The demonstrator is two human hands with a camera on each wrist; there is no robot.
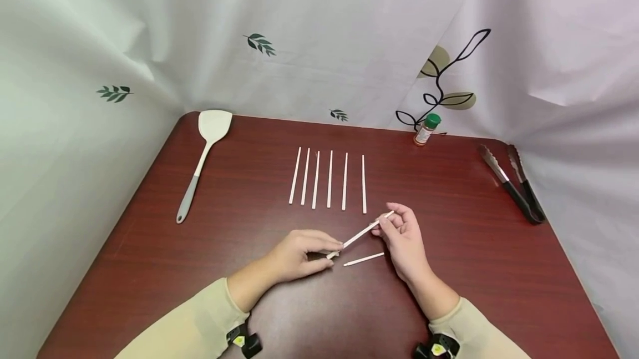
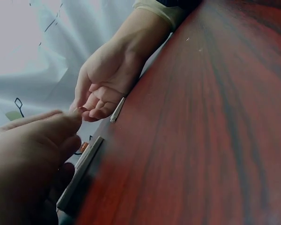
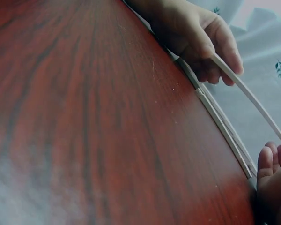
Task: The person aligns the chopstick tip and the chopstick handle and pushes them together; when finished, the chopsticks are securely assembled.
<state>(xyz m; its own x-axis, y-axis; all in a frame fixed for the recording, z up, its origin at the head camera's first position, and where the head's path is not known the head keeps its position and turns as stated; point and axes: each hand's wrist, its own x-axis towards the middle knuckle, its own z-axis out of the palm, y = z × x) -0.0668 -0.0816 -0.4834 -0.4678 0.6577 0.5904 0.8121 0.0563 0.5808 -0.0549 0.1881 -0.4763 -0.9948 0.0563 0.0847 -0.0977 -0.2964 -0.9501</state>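
A slim white chopstick (image 1: pixel 361 233) slants up between the two hands, its right end higher in the head view. My left hand (image 1: pixel 302 254) pinches it near the lower end between thumb and fingers. Near the upper end my right hand (image 1: pixel 405 243) grips it with thumb and fingertips. The right wrist view shows the held chopstick (image 3: pixel 253 98) raised over the table. Just below it, another white stick (image 1: pixel 364 259) lies on the table between the hands and looks shorter. Several white chopsticks (image 1: pixel 329 178) lie in a spaced row beyond the hands, pointing away from the person.
The dark red wooden table (image 1: pixel 239 181) is backed by a pale leaf-print curtain (image 1: pixel 324 43). A white spatula (image 1: pixel 204 153) with a grey handle lies at left. A green-capped spice jar (image 1: pixel 424 132) stands at the back edge, and black-handled tongs (image 1: pixel 519 192) lie at far right.
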